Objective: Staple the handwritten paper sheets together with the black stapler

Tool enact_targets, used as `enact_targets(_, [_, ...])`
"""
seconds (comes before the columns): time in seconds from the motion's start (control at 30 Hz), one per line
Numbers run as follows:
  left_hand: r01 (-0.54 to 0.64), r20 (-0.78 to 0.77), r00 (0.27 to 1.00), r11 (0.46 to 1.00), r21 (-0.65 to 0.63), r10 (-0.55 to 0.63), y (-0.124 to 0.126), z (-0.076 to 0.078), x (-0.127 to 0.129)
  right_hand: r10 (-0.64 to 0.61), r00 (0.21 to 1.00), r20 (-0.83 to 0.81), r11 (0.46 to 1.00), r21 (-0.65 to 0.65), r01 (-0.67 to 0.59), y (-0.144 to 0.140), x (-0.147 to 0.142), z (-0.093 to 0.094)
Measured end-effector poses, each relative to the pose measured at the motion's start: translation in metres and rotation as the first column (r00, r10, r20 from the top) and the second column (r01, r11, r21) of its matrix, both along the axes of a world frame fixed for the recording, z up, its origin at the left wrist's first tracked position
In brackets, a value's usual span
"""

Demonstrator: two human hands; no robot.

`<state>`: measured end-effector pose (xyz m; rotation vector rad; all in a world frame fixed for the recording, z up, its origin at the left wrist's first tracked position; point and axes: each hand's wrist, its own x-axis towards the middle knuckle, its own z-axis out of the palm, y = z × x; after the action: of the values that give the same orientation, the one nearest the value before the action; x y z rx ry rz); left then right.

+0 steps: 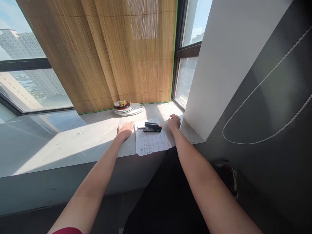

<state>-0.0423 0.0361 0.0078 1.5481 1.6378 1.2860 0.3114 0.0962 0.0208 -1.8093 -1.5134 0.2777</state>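
A black stapler (152,127) with an orange-red patch at its right end lies across the upper part of a sheet of paper (153,143) covered in handwriting. The paper rests on the pale window sill, its lower edge at the sill's front. Flat on the sill, just left of the paper, is my left hand (125,130), its fingers stretched out and holding nothing. My right hand (174,122) rests to the right of the paper with its fingers bent and somewhat apart. Nothing shows in it, and it stands clear of the stapler.
A stack of plates (126,109) stands at the back of the sill (80,143), against a bamboo blind (117,55). A wall (212,65) closes off the right side, where a beaded cord (258,142) hangs. A dark bin-like object (229,175) sits on the floor.
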Motion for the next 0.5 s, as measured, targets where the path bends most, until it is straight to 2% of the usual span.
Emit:
enact_targets(0.1, [0.019, -0.029, 0.999, 0.998, 0.055, -0.017, -0.009, 0.002, 0.002, 0.089, 0.985, -0.145, 0.996, 0.018, -0.087, -0.012, -0.018, 0.012])
enact_targets(0.17, [0.039, -0.004, 0.999, 0.995, 0.088, -0.039, -0.016, 0.004, 0.003, 0.219, 0.961, -0.169, 0.975, 0.078, -0.208, -0.021, -0.035, 0.020])
enact_targets(0.27, [0.034, 0.061, 0.997, 0.994, 0.107, -0.041, -0.023, 0.006, 0.005, 0.423, 0.902, -0.088, 0.898, 0.178, -0.403, -0.034, -0.058, 0.029])
enact_targets(0.33, [0.032, 0.033, 0.999, 0.994, 0.105, -0.035, -0.024, 0.007, 0.004, 0.520, 0.854, -0.004, 0.837, 0.203, -0.508, -0.039, -0.068, 0.030])
enact_targets(0.43, [0.043, -0.059, 0.998, 0.994, 0.100, -0.037, -0.024, 0.007, 0.003, 0.618, 0.777, 0.119, 0.764, 0.145, -0.629, -0.043, -0.073, 0.027])
enact_targets(0.5, [0.046, -0.044, 0.998, 0.994, 0.094, -0.042, -0.024, 0.007, 0.003, 0.661, 0.727, 0.186, 0.730, 0.064, -0.680, -0.044, -0.074, 0.024])
